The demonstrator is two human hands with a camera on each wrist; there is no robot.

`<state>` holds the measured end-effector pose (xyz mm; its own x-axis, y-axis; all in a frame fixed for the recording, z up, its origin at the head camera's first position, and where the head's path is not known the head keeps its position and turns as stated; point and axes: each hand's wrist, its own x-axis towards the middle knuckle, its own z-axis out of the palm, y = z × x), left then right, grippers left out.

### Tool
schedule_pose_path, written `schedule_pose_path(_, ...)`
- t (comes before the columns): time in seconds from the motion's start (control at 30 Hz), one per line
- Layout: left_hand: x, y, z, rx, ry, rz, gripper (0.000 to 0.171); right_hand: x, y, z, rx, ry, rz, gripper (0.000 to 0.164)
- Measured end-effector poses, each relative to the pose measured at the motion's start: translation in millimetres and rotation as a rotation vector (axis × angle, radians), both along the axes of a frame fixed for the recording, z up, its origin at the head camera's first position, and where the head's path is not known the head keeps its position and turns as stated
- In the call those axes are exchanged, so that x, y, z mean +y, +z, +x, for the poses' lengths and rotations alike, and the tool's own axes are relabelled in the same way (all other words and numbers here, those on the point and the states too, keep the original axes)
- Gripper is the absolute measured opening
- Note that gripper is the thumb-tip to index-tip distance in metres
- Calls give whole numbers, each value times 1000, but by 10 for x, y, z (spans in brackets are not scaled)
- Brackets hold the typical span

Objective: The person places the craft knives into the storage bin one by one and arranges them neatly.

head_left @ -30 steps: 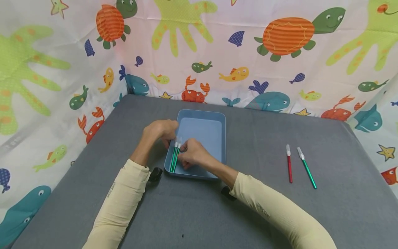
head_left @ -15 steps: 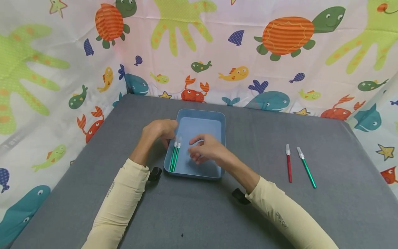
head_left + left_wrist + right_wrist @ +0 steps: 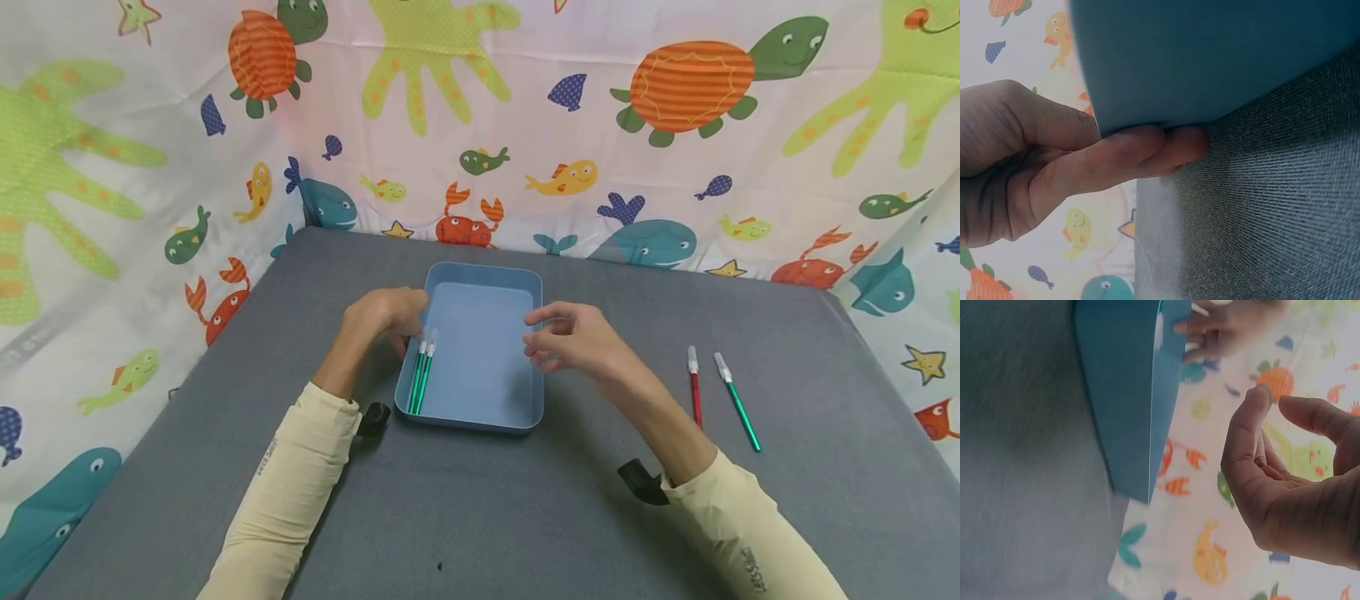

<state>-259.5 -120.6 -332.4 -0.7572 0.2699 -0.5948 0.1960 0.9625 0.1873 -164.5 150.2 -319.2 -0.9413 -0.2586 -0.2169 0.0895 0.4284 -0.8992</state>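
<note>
Left grip (image 3: 386,313): one tray (image 3: 483,354), two pens (image 3: 425,377) inside

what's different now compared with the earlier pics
The right hand has come away from the two green pens, moving right to the far side of the tray, and holds nothing. The left hand still grips the tray's left wall; the pens inside, and the red pen and third green pen on the table, look unmoved.
</note>
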Motion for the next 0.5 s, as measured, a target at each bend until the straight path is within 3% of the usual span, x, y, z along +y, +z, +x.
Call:
schedule_pose_path(0.27,-13,-19,-6,25,-40,2,41,481,31,100,60,-43,92,41)
schedule_pose_path(0.5,-25,-11,1,29,-31,12,41,907,-90,182,40,-84,121,47)
